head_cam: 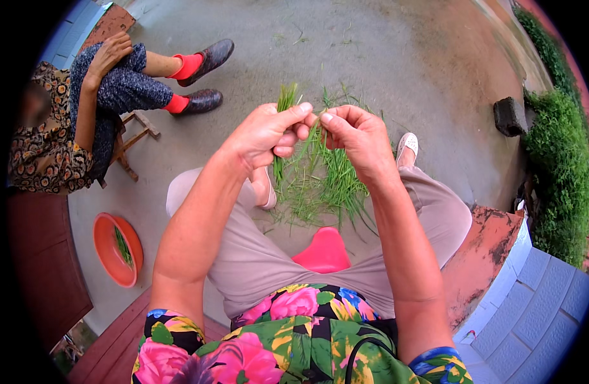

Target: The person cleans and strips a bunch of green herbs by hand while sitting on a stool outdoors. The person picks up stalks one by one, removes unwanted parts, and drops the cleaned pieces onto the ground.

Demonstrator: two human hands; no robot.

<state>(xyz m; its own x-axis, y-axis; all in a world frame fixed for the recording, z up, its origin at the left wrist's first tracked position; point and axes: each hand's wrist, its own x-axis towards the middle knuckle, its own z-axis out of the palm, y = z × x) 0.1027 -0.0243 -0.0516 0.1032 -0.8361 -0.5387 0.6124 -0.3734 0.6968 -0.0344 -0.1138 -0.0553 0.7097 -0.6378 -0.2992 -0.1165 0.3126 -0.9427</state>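
My left hand (275,129) is closed around a bundle of long green stalks (287,97), their ends sticking out above and below the fist. Close beside it, my right hand (354,132) pinches a few thin green blades (315,137) between thumb and fingertips. The fingertips of both hands nearly meet. Below them on the concrete lies a loose heap of grass-like green leaves (342,180), with scattered bits around it. My hands hide part of the heap.
A pink plastic stool (323,252) is under me. On the left, an orange basin (137,249) holds some green stalks. A person (117,91) sits nearby on a wooden stool (131,139). A hollow block (509,116) and green bushes (558,144) are at right.
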